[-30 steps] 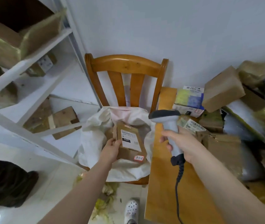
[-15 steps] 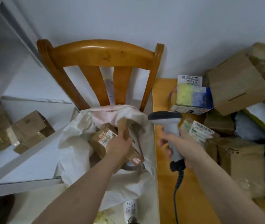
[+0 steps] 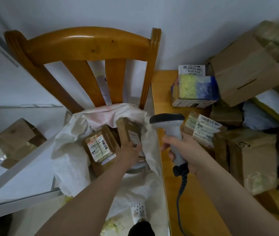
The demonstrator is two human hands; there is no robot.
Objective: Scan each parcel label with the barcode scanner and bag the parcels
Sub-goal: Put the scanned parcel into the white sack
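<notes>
**Parcel tipped on edge in the sack**

Since half a second ago the flat brown parcel (image 3: 128, 132) has tipped onto its edge inside the white sack (image 3: 67, 150). It stands at twelve o'clock of the left hand (image 3: 129, 151), which grips its lower end. At the hand's nine o'clock a labelled box (image 3: 99, 149) lies in the same sack. At three o'clock the right hand (image 3: 189, 150) clasps the barcode scanner (image 3: 171, 126) above the table (image 3: 159, 92) edge.

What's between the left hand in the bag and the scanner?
Head view: the raised side wall of the white bag and the table edge separate the left hand, gripping a parcel, from the scanner.
</notes>
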